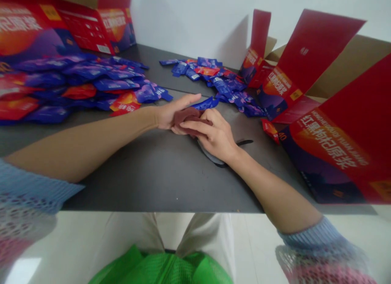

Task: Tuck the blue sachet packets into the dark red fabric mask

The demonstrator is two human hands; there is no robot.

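Many blue packets (pixel 79 76) lie on the tabletop (pixel 146 182) near the open left hand (pixel 172 115), a soft dark red piece (pixel 189 119) sits between it and the right hand (pixel 214 135), which bends on top, grip unclear, beside a red box (pixel 330 149).

My left hand (pixel 171 116) and right hand (pixel 212 136) meet above the dark grey bench (pixel 146 182), a maroon fabric-like piece (pixel 190 119) caught between them, my right fingers (pixel 198 128) lying across it. Under my right palm sits a grey curved object (pixel 210 156) with a black tip; I can't tell what it is. A blue sachet (pixel 206 103) lies just past my left fingers (pixel 191 98), near heaps of purple and red sachets (pixel 79 71). Printed red cartons (pixel 332 141) stand to my right.
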